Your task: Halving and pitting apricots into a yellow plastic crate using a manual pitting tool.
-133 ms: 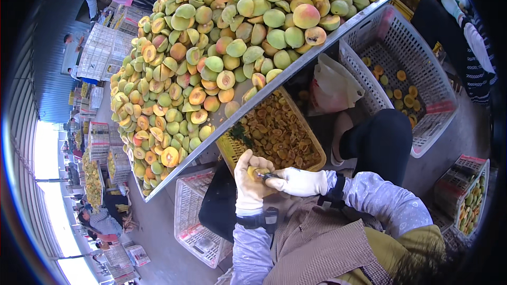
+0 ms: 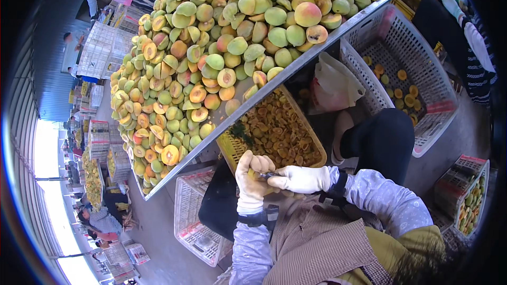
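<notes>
My left hand [image 2: 250,179], in a cream glove, is closed round a piece of yellow-fleshed apricot [image 2: 254,174], mostly hidden by the fingers. My right hand [image 2: 302,180], also gloved, grips a small dark-handled tool [image 2: 270,175], whose tip meets the fruit; its exact kind is hidden. Both hands are close together above my lap, by the near edge of a yellow crate [image 2: 317,154] of brownish pits and scraps. Beyond, a metal-edged table [image 2: 240,116] bears a big heap of green and reddish apricots [image 2: 211,63], many of them cut in half.
Right of the table stands a white crate [image 2: 435,82] with a few apricot halves, near a plastic bag [image 2: 336,82]. Another white crate [image 2: 193,232] is at my left. At far right is a crate of fruit [image 2: 471,206]. Another person's gloved arm [image 2: 475,42] shows at upper right.
The left fingers have closed further over the apricot piece, so less of it shows. Both hands have shifted very slightly.
</notes>
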Tool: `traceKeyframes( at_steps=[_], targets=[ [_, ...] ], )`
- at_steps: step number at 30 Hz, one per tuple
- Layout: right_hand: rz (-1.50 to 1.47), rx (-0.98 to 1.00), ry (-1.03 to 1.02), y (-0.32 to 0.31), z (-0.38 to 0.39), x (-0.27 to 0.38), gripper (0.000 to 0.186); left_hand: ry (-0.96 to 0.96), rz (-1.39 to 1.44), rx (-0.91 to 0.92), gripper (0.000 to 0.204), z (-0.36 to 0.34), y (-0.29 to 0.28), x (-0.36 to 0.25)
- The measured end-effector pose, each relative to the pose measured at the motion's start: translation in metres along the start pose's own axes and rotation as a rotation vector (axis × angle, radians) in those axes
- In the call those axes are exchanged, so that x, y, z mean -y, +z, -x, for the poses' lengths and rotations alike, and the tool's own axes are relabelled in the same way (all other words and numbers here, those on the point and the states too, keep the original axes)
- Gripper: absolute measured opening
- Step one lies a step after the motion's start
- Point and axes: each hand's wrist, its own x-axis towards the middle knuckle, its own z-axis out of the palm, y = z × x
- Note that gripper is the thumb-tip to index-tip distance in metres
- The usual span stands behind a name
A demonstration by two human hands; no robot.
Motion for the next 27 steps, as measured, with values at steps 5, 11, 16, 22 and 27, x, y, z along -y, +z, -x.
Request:
traceKeyframes(
  at_steps=[5,11,16,22,27],
  targets=[
    [0.576,-0.294,-0.147,0.007,-0.008,-0.013,0.055,0.205,-0.578,-0.663,0.053,0.002,0.045,0.023],
    [-0.160,0.113,0.052,0.005,0.005,-0.006,0.057,0.041,-0.275,-0.052,0.055,0.010,0.011,0.008],
    [-0.116,0.081,-0.011,0.001,-0.006,-0.027,0.057,0.017,0.186,-0.216,0.051,0.006,0.011,0.026],
    [-0.745,0.369,0.093,-0.015,-0.007,-0.024,0.045,-0.019,0.348,-0.392,0.031,0.009,-0.016,0.028],
    [0.853,-0.614,-0.191,-0.009,-0.015,-0.027,0.034,0.084,-0.024,-0.379,0.042,0.018,-0.044,0.032]
  ],
)
